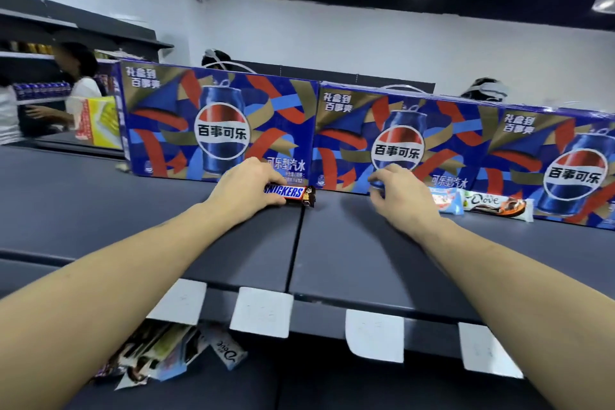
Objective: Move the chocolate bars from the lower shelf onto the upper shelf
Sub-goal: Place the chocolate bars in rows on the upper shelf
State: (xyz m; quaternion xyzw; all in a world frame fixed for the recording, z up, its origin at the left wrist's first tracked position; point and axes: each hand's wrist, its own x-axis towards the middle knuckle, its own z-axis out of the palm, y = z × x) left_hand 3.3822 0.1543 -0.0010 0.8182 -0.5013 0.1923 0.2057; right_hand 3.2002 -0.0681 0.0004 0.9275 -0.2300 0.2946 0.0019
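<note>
Probably a shop: price-tagged shelf (pixel 332 253), stacked Pepsi cartons (pixel 219 123).

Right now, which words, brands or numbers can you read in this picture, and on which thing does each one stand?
"SNICKERS": bar under the left hand.
"Dove": white bar on the upper shelf.
"Dove", upside down: wrapper on the lower shelf.
"百事可乐", "礼盒到百事爽": Pepsi boxes.
Boxes' small print, price tags: unreadable.
</note>
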